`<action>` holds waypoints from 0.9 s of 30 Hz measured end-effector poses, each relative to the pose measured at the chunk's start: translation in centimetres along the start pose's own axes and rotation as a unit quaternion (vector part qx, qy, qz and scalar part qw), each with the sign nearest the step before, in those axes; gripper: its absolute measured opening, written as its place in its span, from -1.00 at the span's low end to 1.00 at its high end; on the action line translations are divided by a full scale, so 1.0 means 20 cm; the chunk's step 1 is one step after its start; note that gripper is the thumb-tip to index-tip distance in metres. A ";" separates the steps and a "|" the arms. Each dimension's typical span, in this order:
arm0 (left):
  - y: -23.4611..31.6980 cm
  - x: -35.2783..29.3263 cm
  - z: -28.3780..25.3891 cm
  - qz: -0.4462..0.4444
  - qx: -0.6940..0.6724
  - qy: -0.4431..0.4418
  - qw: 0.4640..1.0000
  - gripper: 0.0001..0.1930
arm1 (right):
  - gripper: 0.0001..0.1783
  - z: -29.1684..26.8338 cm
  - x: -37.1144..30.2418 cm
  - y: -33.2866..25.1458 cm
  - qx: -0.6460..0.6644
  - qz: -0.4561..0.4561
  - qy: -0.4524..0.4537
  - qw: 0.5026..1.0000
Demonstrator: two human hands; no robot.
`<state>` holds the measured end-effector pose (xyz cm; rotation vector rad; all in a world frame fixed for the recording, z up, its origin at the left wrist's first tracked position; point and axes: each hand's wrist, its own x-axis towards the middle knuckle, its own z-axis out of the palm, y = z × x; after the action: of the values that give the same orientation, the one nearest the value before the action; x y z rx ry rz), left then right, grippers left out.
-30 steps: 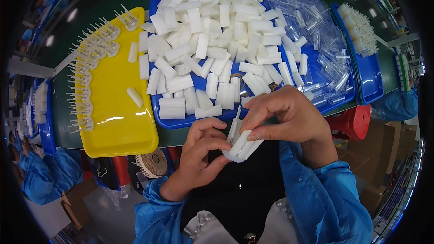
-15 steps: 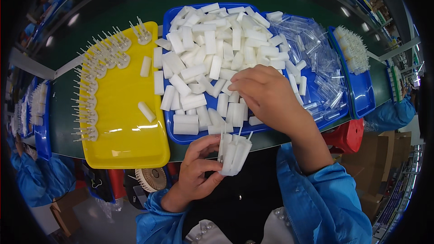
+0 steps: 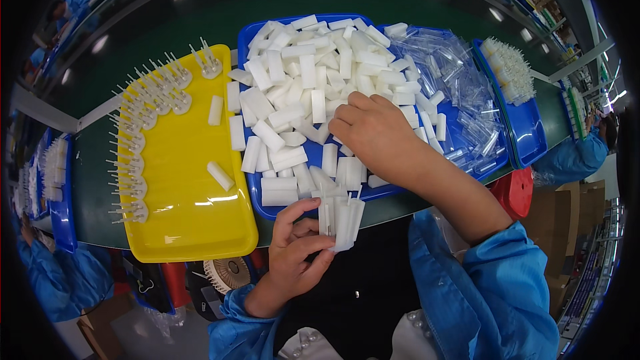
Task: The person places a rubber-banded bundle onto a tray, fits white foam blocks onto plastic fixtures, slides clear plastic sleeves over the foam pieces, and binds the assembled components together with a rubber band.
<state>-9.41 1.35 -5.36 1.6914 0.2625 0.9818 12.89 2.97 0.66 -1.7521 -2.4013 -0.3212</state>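
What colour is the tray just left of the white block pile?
Yellow tray, best seen in the head view.

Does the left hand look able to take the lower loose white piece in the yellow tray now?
Probably not easily: the left hand is occupied holding a white cluster, though the way to the white piece in the yellow tray seems free.

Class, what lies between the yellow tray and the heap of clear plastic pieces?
White blocks, heaped in a blue tray, with the right hand over them, lie between the yellow tray and the clear plastic pieces in the head view.
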 end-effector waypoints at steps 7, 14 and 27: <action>0.00 -0.01 0.01 -0.003 0.012 0.009 1.000 -0.77 | -0.87 0.01 0.04 0.05 -0.041 -0.049 -0.028 0.998; 0.01 0.00 0.02 0.005 0.018 0.003 1.000 -0.78 | -0.83 -0.07 0.03 0.05 -0.002 -0.043 -0.027 0.999; 0.05 0.03 0.06 -0.008 0.029 -0.043 0.999 -0.75 | -0.76 -0.19 -0.18 0.05 0.132 0.000 -0.004 0.991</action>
<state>-8.53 0.57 -4.28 1.7770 0.2503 0.8950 14.93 -1.06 3.46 -1.6377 -2.3241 0.0052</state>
